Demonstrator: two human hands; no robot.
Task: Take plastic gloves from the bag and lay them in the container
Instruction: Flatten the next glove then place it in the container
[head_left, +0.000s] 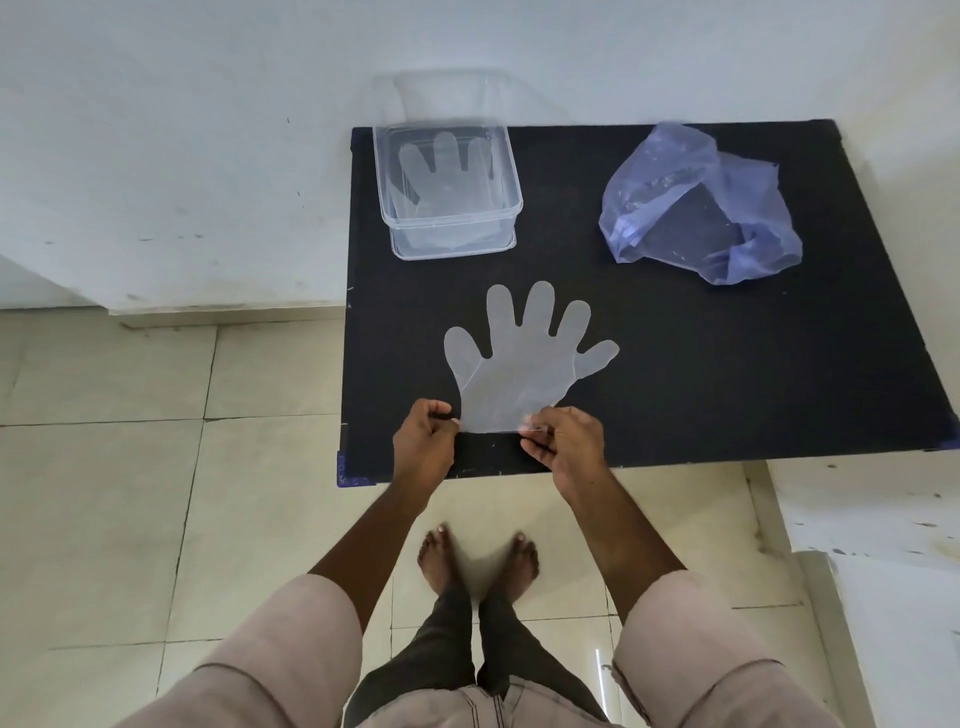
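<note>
Hidden corners, hazy plastic, cropped sleeves

The glove's cuff corners vanish inside each grip, left hand and right hand, so finger contact there cannot be made out. At 12 o'clock, the container's clear walls blur the glove inside, its cuff end indistinct. At 2 o'clock, the crumpled bag conceals its contents. Both sleeves are cropped by the bottom edge.

Both arms are stretched forward and down, bare from the elbow, with pale sleeves rolled above. The left hand is curled, thumb and forefinger pinched together at one corner of a glove's cuff. The right hand is likewise pinched on the opposite corner. Bare feet are seen below.
</note>
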